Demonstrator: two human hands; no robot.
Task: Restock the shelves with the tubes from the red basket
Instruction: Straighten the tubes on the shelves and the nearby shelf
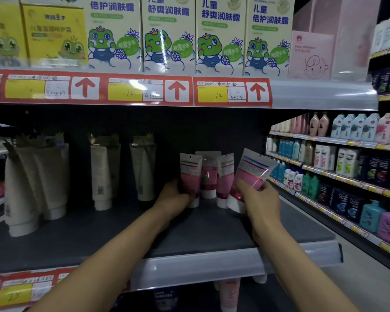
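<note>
Pinches a pink tube (pixel 252 171) in the right hand (pixel 256 197), centre-right of the frame, with fingers curled round its lower body just above the white cap. Tilted, with the long axis running from the cap at lower left to the flat crimped end at upper right, leaning away from the row. Clamps the left hand (pixel 176 194) round the lower part of the left tube (pixel 190 174), upright on its cap on the shelf (pixel 189 235), just left of centre. Between the two hands: a back tube (pixel 208 174) set deeper in, and a third tube (pixel 224 176) standing just beside the held one, touching it or nearly so; cannot tell which. Looks like the placing step: calls for swinging the pink tube upright, cap down, onto bare shelf right of or in front of the third tube, work for the right hand, nearest that gap, with the left hand steadying the row. Risks tipping the third tube on the way down, given tall bodies on narrow caps. Farther left on the same shelf, well apart: cream tubes (pixel 101 176), some leaning. Above: a red price rail (pixel 131 88) and frog-printed boxes (pixel 167 34). At the right edge of the frame: another bay of bottles (pixel 347 167). No red basket in view.
</note>
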